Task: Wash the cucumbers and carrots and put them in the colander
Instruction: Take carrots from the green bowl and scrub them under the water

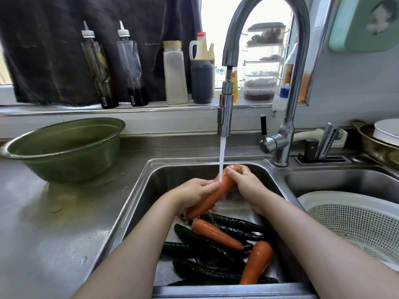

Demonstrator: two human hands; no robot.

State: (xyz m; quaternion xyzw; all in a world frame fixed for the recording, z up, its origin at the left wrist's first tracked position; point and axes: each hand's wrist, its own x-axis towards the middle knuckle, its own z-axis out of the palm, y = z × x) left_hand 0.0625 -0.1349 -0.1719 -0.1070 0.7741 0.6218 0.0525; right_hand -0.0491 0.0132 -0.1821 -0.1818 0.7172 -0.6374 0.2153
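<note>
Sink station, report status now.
Left hand and right hand both grip one carrot under the tap stream. Two more carrots and cucumbers lie in the sink. Colander at right, no vegetables visible inside.

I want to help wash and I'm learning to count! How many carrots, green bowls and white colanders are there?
Carrots: 3
Green bowl: 1
Colander: 1
Total: 5
</note>
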